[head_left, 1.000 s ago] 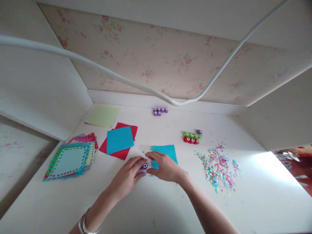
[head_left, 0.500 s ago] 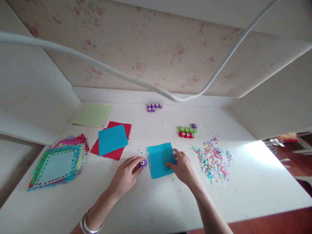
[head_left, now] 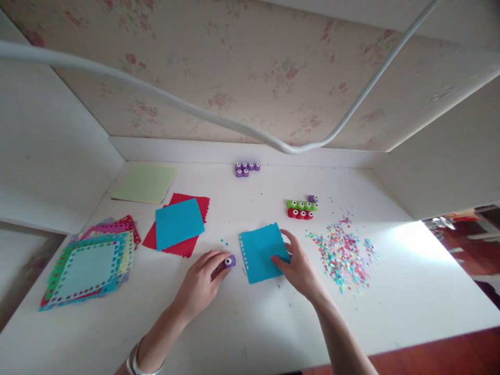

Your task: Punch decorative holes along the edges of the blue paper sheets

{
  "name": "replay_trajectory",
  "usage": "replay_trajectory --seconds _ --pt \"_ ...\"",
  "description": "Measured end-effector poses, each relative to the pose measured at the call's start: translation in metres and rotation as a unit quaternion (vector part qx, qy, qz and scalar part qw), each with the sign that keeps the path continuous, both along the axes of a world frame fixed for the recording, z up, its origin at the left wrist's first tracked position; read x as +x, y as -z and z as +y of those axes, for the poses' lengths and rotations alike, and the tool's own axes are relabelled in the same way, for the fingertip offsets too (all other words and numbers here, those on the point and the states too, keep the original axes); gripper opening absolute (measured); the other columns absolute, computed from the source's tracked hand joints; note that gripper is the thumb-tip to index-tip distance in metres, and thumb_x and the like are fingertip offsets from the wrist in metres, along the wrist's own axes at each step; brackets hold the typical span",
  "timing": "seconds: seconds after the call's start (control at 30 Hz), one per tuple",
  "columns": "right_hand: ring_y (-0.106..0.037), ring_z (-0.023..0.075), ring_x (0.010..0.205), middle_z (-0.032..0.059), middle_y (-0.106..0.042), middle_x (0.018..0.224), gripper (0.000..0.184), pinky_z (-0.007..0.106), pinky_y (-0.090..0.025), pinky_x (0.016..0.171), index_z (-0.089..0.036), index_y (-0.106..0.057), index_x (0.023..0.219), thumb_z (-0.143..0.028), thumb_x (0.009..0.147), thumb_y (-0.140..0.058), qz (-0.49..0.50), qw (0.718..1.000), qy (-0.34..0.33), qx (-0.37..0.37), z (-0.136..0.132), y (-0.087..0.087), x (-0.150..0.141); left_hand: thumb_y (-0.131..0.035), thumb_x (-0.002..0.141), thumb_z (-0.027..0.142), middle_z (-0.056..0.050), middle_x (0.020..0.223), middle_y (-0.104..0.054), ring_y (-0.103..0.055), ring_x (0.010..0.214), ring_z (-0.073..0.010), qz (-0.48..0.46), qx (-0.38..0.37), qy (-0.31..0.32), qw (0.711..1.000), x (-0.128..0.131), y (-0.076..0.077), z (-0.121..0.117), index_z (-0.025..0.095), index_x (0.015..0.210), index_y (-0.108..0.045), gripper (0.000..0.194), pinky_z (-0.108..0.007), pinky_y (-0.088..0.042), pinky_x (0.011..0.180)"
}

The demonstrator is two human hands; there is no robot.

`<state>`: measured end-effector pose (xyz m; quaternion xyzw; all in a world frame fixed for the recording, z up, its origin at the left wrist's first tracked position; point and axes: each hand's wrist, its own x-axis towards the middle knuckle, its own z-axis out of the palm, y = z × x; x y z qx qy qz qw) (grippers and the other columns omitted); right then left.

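Observation:
My left hand (head_left: 205, 276) grips a small purple craft punch (head_left: 229, 261) with a dark star on its white button, resting at the table. A blue paper sheet (head_left: 263, 252) lies just right of the punch, apart from it, tilted a little. Small holes run down its left edge. My right hand (head_left: 299, 263) holds this sheet by its right edge, thumb on top and fingers partly hidden beneath or behind it. A few blue paper bits (head_left: 224, 242) lie above the punch.
Left stand a pile of hole-edged coloured sheets (head_left: 88, 271), a blue sheet (head_left: 179, 224) over red paper (head_left: 149, 240), and pale green sheets (head_left: 145, 183). Purple punches (head_left: 245, 169) sit at the back; green (head_left: 302, 205) and red punches (head_left: 300, 214) stand right, beside scattered confetti (head_left: 346, 255).
My right hand has drawn the blue sheet slightly rightward and turned it a little, widening the gap from the punch. My left hand stays in place with the punch.

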<state>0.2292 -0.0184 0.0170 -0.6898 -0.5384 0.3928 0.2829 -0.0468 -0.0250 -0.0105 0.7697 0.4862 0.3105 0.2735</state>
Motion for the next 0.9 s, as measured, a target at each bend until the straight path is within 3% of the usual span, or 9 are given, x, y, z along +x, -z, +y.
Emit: replay_trajectory --seconds 0.1,0.3,0.6,0.9 --pt "-0.063 0.0158 0.057 0.0072 -0.067 0.108 0.066 0.033 -0.056 0.05 -0.032 -0.037 0.144 -0.048 0.085 -0.062 0.112 0.993 0.023 -0.006 -0.002 -0.001 -0.003 -0.058 0.094 0.025 -0.005 0.117 -0.069 -0.066 0.107 -0.0196 -0.011 -0.008 -0.004 1.0 0.0 -0.003 0.0 0.025 0.121 -0.062 0.028 -0.033 -0.057 0.092" --pt "-0.065 0.0174 0.064 0.0053 -0.066 0.102 0.066 0.034 -0.061 0.053 -0.029 -0.042 0.14 -0.051 0.084 -0.067 0.199 0.977 0.064 0.033 -0.003 0.005 -0.019 -0.059 0.094 0.026 -0.004 0.114 -0.07 -0.068 0.1 -0.0164 -0.039 -0.044 -0.014 0.998 0.001 -0.007 -0.001 0.025 0.119 -0.062 0.025 -0.028 -0.058 0.088" --pt "-0.063 0.0167 0.065 0.0044 -0.067 0.097 0.06 0.03 -0.059 0.051 -0.029 -0.044 0.138 -0.049 0.086 -0.066 0.19 0.979 0.055 0.044 -0.002 0.017 -0.028 -0.059 0.094 0.027 -0.005 0.114 -0.07 -0.069 0.1 -0.0179 -0.026 -0.032 -0.009 0.999 0.001 -0.005 0.0 0.025 0.12 -0.061 0.026 -0.031 -0.059 0.088" --pt "-0.067 0.021 0.074 0.0095 -0.07 0.104 0.059 0.033 -0.058 0.058 -0.026 -0.047 0.139 -0.048 0.086 -0.064 0.135 0.987 0.05 0.071 -0.002 0.027 -0.032 -0.06 0.093 0.026 -0.004 0.116 -0.07 -0.068 0.104 -0.0182 -0.003 -0.009 -0.007 1.0 -0.001 -0.002 0.0 0.025 0.121 -0.062 0.027 -0.03 -0.058 0.091"
